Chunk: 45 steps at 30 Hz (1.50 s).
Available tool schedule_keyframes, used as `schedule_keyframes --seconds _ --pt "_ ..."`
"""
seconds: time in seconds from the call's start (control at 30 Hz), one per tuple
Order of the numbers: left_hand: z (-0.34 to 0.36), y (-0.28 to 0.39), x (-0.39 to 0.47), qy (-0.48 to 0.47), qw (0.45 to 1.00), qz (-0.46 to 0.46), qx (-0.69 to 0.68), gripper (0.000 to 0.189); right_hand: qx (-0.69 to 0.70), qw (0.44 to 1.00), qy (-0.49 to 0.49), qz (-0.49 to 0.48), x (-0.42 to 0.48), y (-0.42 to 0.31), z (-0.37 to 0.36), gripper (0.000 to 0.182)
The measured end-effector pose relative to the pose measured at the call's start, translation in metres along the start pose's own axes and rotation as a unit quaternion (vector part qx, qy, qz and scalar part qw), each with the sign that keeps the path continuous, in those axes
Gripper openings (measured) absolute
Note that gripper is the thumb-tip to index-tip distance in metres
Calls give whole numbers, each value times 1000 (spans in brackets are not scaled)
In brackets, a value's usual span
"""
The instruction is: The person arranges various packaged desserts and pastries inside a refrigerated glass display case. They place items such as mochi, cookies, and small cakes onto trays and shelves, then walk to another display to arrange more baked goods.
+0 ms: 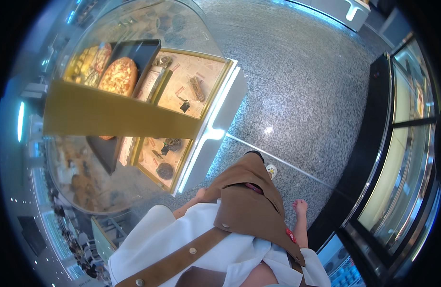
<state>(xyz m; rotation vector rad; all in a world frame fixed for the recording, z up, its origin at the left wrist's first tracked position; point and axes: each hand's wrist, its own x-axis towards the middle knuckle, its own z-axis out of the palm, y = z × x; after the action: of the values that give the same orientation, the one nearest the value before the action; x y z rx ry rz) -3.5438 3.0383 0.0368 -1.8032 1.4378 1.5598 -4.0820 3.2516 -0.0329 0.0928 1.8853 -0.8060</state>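
My left hand (201,194) hangs beside the brown apron (249,211), close to the lit edge of a bakery display case (220,107). The apron partly hides its fingers, and nothing shows in it. On my other side, my right hand (300,205) hangs over the floor with its fingers curled in, with nothing visible in it. Behind the case's curved glass guard (177,21), an oval topped bread (119,77) sits on a dark tray (148,50). Lower down, a wrapped bar-shaped pastry (197,89) and a round dark pastry (165,171) rest on printed paper.
A gold panel (123,113) crosses the display case. Along the right runs a black-framed glass cabinet (389,154). Speckled stone floor (296,89) stretches ahead between them, crossed by a pale strip (278,158). A white lit counter (335,12) stands at the far end.
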Motion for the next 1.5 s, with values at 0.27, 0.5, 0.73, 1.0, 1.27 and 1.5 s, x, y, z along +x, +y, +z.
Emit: schedule_keyframes --seconds 0.27,0.5,0.73,1.0,1.27,1.5 --pt "-5 143 95 -41 999 2 35 44 -58 998 1 -31 176 -211 -43 17" --pt "-140 411 226 169 932 -15 -321 40 -188 980 -56 -17 181 -410 -9 20" --pt "-347 662 212 368 818 212 -389 53 -399 904 -121 -95 255 -647 65 31" --pt "-502 748 244 514 563 66 -644 65 -447 870 -193 -77 430 -913 215 20" --pt "-545 748 243 475 287 -35 -831 34 -510 818 -235 -125 496 -1143 383 18" --pt "-589 764 261 580 218 -131 -774 35 -574 767 -269 -101 518 -1215 534 18"
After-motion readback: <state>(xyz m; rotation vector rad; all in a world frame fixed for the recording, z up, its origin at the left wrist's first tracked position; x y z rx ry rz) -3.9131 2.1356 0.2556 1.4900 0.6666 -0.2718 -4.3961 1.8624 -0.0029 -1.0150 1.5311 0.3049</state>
